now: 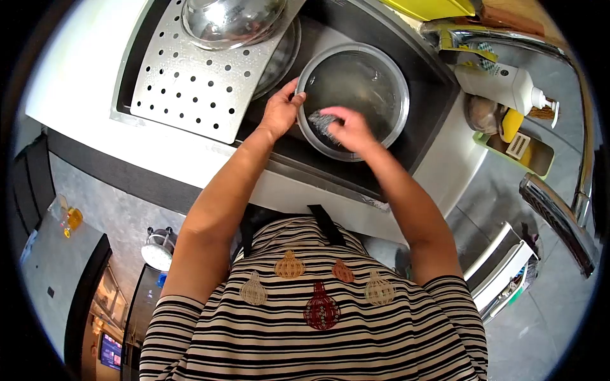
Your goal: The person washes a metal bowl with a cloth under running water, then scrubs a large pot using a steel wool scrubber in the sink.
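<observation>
A round metal basin point(356, 79) sits in the dark sink, with cloudy liquid in it. My left hand point(283, 109) is closed on its left rim, thumb over the edge. Inside the near left part of the basin, my right hand point(349, 131) is closed around a grey steel wool scrubber point(322, 122). The scrubber is against or close to the inner wall; exact contact is hard to see. My right fingers partly cover it.
A perforated metal tray point(190, 82) spans the sink's left side, carrying a shiny metal bowl point(232, 19). Another round vessel point(283, 60) lies partly beneath it. At right stand a white pump bottle point(502, 86), a sponge holder point(537, 159) and a chrome faucet point(556, 219).
</observation>
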`<state>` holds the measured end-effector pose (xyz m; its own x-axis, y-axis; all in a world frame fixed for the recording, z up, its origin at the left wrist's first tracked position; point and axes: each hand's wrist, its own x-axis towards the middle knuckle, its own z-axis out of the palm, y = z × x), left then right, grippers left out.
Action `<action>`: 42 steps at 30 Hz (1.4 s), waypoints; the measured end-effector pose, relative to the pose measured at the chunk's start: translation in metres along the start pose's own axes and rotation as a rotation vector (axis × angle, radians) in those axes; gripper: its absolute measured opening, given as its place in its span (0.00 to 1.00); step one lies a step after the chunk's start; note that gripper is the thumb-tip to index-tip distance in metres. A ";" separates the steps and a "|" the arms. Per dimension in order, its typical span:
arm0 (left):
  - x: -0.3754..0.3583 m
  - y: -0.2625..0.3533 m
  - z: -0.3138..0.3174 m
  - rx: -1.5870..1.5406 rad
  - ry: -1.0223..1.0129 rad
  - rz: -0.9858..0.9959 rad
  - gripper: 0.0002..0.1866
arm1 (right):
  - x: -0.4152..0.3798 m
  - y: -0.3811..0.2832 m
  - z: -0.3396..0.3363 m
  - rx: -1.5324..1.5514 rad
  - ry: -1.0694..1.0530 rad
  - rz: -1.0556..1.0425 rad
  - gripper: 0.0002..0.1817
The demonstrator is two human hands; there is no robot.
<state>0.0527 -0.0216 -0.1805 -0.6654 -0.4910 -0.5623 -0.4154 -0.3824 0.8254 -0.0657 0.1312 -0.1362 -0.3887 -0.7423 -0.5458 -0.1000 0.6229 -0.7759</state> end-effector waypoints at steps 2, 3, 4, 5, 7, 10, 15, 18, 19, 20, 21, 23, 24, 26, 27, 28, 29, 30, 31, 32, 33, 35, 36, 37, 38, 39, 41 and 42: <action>-0.006 0.009 0.000 -0.008 0.003 -0.062 0.21 | 0.005 -0.028 -0.029 -0.544 0.214 -0.282 0.17; -0.007 0.010 0.000 -0.022 -0.004 -0.074 0.21 | 0.009 -0.034 -0.044 -0.663 0.226 -0.342 0.18; -0.007 0.015 0.001 -0.035 -0.012 -0.080 0.20 | 0.013 -0.034 -0.057 -0.824 0.239 -0.354 0.17; -0.010 0.021 0.000 0.028 -0.015 -0.107 0.20 | 0.019 -0.024 -0.073 -1.011 0.251 -0.454 0.14; -0.013 0.025 0.002 0.042 -0.015 -0.094 0.20 | 0.024 -0.011 -0.095 -1.320 0.221 -0.436 0.12; -0.012 0.024 0.002 0.068 -0.014 -0.086 0.20 | 0.010 0.017 -0.105 -1.501 0.067 -0.362 0.12; -0.015 0.025 0.002 -0.057 -0.044 -0.156 0.20 | -0.025 0.017 -0.053 -1.355 -0.269 0.098 0.22; -0.013 0.025 0.000 -0.088 -0.068 -0.162 0.21 | -0.024 -0.008 -0.017 -0.915 -0.289 0.367 0.26; -0.012 0.023 0.000 -0.109 -0.073 -0.170 0.21 | -0.020 0.001 -0.007 -0.721 -0.225 0.328 0.26; -0.011 0.020 0.001 -0.131 -0.080 -0.178 0.21 | -0.016 0.014 0.003 -0.528 -0.160 0.287 0.26; -0.013 0.024 0.002 -0.135 -0.078 -0.190 0.20 | -0.009 0.023 0.016 -0.529 -0.156 0.288 0.26; -0.012 0.023 0.004 -0.075 -0.066 -0.191 0.20 | 0.008 0.032 0.039 0.330 -0.034 0.306 0.19; -0.011 0.020 0.004 -0.012 -0.051 -0.191 0.20 | 0.019 0.025 0.042 0.330 -0.033 0.306 0.19; -0.003 -0.001 0.007 0.001 -0.029 -0.071 0.20 | 0.047 0.000 0.039 0.797 0.097 0.331 0.10; -0.001 -0.008 0.008 0.017 -0.008 0.050 0.20 | 0.063 -0.009 0.031 0.915 0.076 0.330 0.08; -0.004 -0.004 0.007 0.024 -0.006 0.049 0.20 | 0.078 -0.016 0.020 1.034 0.057 0.328 0.05; -0.008 0.003 0.007 0.038 0.004 0.046 0.20 | 0.090 -0.024 0.006 1.110 0.123 0.383 0.05; -0.011 0.010 0.007 0.051 0.011 0.044 0.19 | 0.098 -0.027 -0.009 1.183 0.191 0.437 0.06; -0.012 0.013 0.007 -0.025 -0.019 -0.019 0.19 | 0.106 -0.022 -0.025 1.269 0.254 0.442 0.06; -0.015 0.022 0.007 -0.023 -0.023 -0.020 0.19 | 0.110 -0.016 -0.041 1.352 0.317 0.447 0.07; -0.019 0.032 0.007 -0.029 -0.029 -0.081 0.19 | 0.107 -0.007 -0.052 1.387 0.399 0.408 0.07; -0.019 0.029 0.007 -0.035 -0.031 -0.142 0.19 | 0.090 0.000 -0.062 1.399 0.558 0.347 0.07; -0.011 0.014 0.007 -0.012 -0.040 -0.047 0.19 | 0.083 0.012 -0.066 1.444 0.603 0.361 0.09; -0.006 0.008 0.005 0.013 -0.049 0.047 0.19 | 0.072 0.006 -0.058 1.252 0.704 0.350 0.09; -0.003 0.001 0.004 0.017 -0.047 0.047 0.19 | 0.058 0.002 -0.050 1.056 0.799 0.340 0.11; -0.001 -0.001 0.005 0.048 -0.016 0.052 0.19 | 0.044 0.006 -0.047 1.057 0.799 0.341 0.11; -0.007 0.007 0.007 0.066 0.001 0.034 0.20 | 0.015 0.025 -0.050 -0.523 0.587 -0.173 0.14; -0.005 0.008 0.008 0.063 0.001 0.037 0.20 | 0.002 0.022 -0.054 -0.527 0.588 -0.175 0.14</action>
<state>0.0480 -0.0153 -0.1708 -0.6805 -0.5047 -0.5312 -0.4284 -0.3142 0.8472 -0.1182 0.1566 -0.1380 -0.7309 -0.6798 -0.0606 -0.5657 0.6531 -0.5034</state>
